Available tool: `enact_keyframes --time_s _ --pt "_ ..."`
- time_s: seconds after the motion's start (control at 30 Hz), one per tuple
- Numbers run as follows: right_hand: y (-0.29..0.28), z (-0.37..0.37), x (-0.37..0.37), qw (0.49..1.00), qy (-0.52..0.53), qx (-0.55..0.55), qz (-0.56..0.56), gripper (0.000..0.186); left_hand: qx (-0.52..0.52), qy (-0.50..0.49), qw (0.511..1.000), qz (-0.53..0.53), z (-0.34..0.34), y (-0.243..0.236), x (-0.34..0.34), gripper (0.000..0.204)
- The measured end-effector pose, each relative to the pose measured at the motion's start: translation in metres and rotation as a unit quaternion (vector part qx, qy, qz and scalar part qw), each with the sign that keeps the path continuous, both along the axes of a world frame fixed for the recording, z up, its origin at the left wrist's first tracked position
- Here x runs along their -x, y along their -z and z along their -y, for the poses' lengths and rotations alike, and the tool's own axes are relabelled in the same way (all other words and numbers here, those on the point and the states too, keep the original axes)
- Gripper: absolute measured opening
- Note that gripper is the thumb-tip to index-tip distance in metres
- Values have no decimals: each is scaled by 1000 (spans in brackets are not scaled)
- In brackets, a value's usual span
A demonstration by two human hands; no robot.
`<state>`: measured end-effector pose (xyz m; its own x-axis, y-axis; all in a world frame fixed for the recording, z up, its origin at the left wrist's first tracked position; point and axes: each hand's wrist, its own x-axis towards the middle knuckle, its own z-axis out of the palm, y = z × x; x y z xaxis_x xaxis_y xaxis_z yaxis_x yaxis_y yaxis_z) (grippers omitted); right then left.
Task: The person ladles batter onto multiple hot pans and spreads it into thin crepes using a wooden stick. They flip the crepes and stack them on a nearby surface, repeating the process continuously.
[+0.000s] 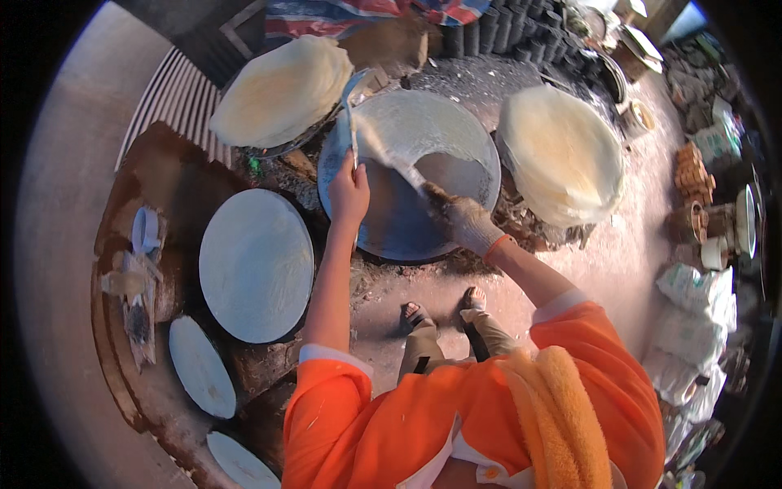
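Observation:
In front of me lies a large round griddle (450, 173), its far part coated with a thin whitish crepe sheet (423, 118) and its nearer part dark and bare. My left hand (350, 196), bare, is closed round a long thin flat stick (353, 126) that stands up over the griddle's left edge. My right hand (468, 224), in a stained work glove, grips a pale flat scraper-like tool (405, 169). Its far end is blurred over the crepe sheet. The fingers of the glove are partly hidden.
Stacks of thin pale crepes stand at the back left (281, 94) and on the right (560, 155). Several round pale plates (257, 265) stand at my left. Dark cylindrical briquettes (497, 31) are piled behind; white sacks (692, 326) lie far right.

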<state>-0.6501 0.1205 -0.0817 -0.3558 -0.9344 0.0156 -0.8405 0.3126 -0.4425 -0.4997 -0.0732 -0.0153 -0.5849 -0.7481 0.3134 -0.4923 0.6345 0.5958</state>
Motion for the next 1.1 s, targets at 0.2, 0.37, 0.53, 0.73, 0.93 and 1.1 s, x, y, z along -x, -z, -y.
enact_keyframes --time_s 0.2,0.37,0.53,0.73,0.93,1.1 --pt "-114 4 7 977 113 -164 81 43 41 -45 968 244 -39 0 -79 48" --pt "-108 -12 -35 973 34 -92 208 41 29 -99 943 316 -68 -2 -145 53" --pt "-69 -23 -13 983 5 26 181 38 -8 -107 940 325 -104 -9 -165 51" --pt "-65 10 -15 978 15 -172 121 35 -47 -147 927 342 -161 -16 -179 55" --pt "-31 -82 -33 890 -24 -55 453 37 -119 -80 976 164 -199 2 -222 50" --pt "-107 -127 -89 643 212 51 734 49 -391 72 907 -137 -146 -69 -250 38"
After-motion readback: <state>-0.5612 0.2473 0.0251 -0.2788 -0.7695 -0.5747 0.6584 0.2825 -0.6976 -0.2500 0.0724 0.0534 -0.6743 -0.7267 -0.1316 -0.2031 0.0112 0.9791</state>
